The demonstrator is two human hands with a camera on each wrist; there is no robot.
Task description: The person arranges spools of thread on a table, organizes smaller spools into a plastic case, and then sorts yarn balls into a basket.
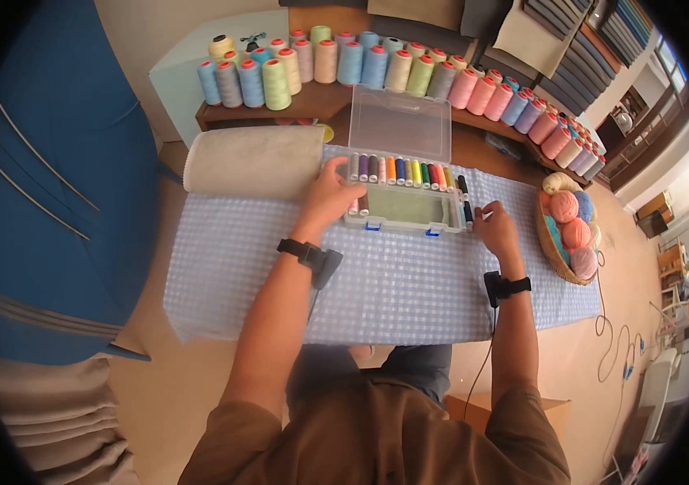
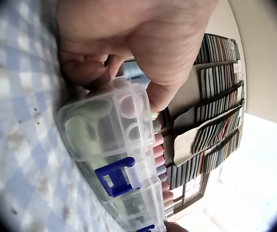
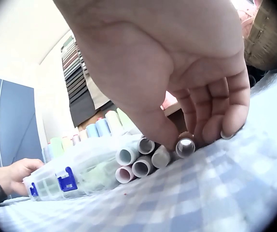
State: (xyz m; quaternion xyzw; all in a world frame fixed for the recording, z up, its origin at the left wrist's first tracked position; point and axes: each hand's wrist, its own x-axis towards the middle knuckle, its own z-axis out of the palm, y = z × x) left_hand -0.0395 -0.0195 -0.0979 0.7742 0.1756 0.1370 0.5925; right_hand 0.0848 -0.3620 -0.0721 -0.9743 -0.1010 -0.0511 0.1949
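Note:
A clear plastic box (image 1: 401, 214) with blue latches lies on the checked cloth, its lid (image 1: 401, 121) raised at the back. Small thread spools (image 1: 400, 170) in many colours fill its rear row, and a few more sit at its front left. My left hand (image 1: 331, 200) holds the box's left end, with the thumb over the top and fingers round the side. Beside the right end, my right hand (image 1: 498, 230) pinches one spool (image 3: 186, 146) between thumb and fingers, low over the cloth. Several other spools (image 3: 142, 166) lie stacked between that hand and the box.
A basket of yarn balls (image 1: 575, 230) stands on the right of the table. Large thread cones (image 1: 375, 65) line the curved shelf behind. Grey-beige fabric (image 1: 255, 158) covers the back left corner. A blue chair-like form (image 1: 53, 178) is at far left.

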